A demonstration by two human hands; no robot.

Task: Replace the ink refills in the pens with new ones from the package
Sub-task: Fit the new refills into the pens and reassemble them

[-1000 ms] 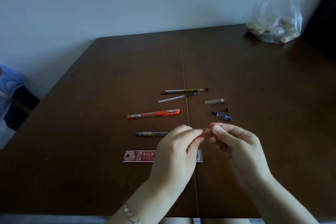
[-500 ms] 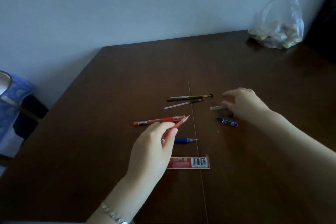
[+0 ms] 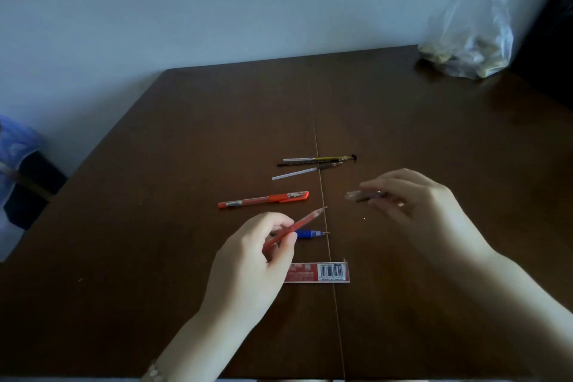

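Note:
My left hand (image 3: 251,260) grips a red pen (image 3: 302,222) by its barrel, tip pointing up and right over the table. My right hand (image 3: 415,205) holds a clear pen cap (image 3: 361,195) between thumb and fingers, lifted a little off the table to the right of the seam. A second capped red pen (image 3: 263,199) lies flat behind my left hand. The blue pen (image 3: 311,233) lies partly hidden under my left fingers. The red refill package (image 3: 319,272) lies beside my left hand. Several thin refills (image 3: 313,164) lie farther back.
The brown table (image 3: 186,139) has a seam down its middle and meets a pale wall. A clear plastic bag (image 3: 471,34) sits at the back right corner. A blue cloth item (image 3: 15,152) is off the table's left edge.
My hands separated from the middle. The left hand kept the red pen. The right hand reached out to the clear cap, picked it up and drew it back toward me.

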